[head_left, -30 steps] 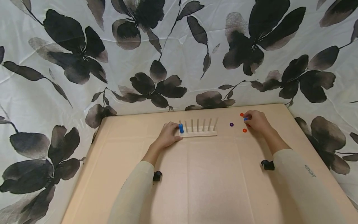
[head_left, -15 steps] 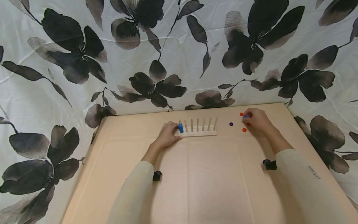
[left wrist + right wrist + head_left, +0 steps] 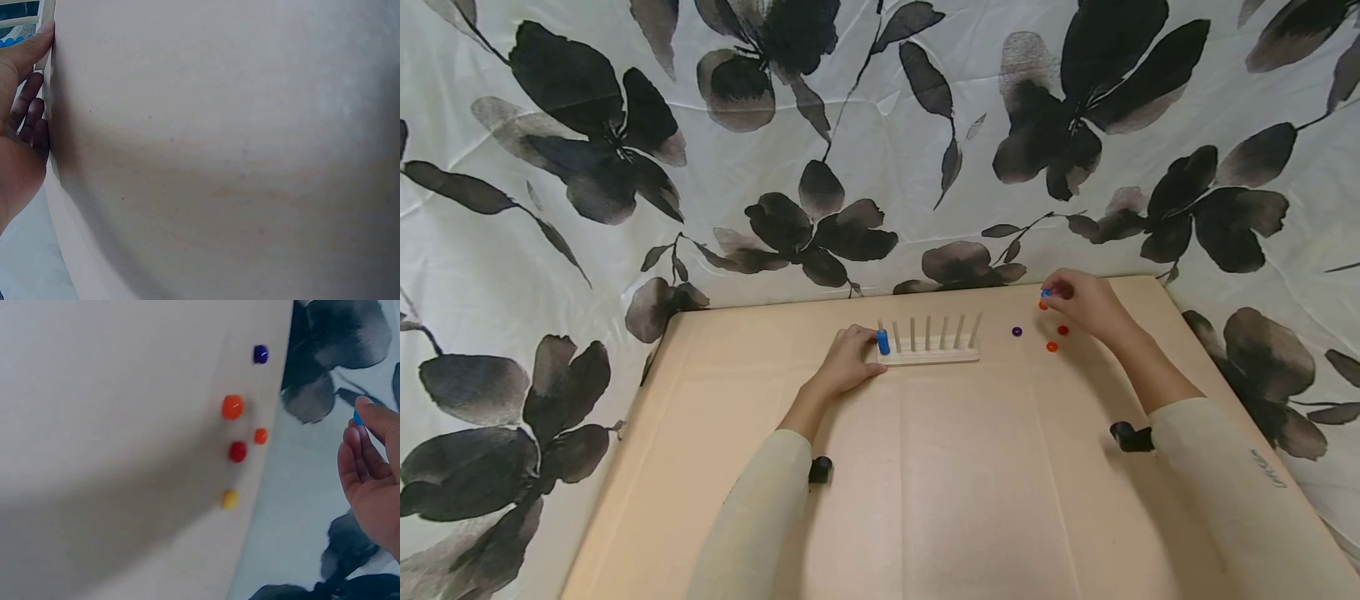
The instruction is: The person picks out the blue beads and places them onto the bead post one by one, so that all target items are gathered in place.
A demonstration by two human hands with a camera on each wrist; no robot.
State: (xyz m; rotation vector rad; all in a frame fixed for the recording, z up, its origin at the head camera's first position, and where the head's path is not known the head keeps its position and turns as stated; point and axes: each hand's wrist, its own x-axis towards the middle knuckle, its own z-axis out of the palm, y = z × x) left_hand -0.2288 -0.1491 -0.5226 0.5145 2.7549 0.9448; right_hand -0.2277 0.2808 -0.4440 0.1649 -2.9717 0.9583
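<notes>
A pale wooden peg rack with a row of upright pegs stands near the table's far edge. Blue beads are stacked on its leftmost peg; the other pegs are bare. My left hand holds the rack's left end, thumb at the front, some fingers hidden behind. To the right, my right hand is raised and pinches a small blue bead between thumb and fingertips. Around it lie a purple bead, two orange beads and a red bead. The right wrist view adds a yellow bead.
The light tan tabletop reaches from the rack toward the person. Beyond its far edge hangs a white cloth with dark flowers. Black wrist cameras sit under both sleeves.
My right hand has risen toward the far edge with the blue bead, uncovering the red bead below. My left hand stays at the rack.
</notes>
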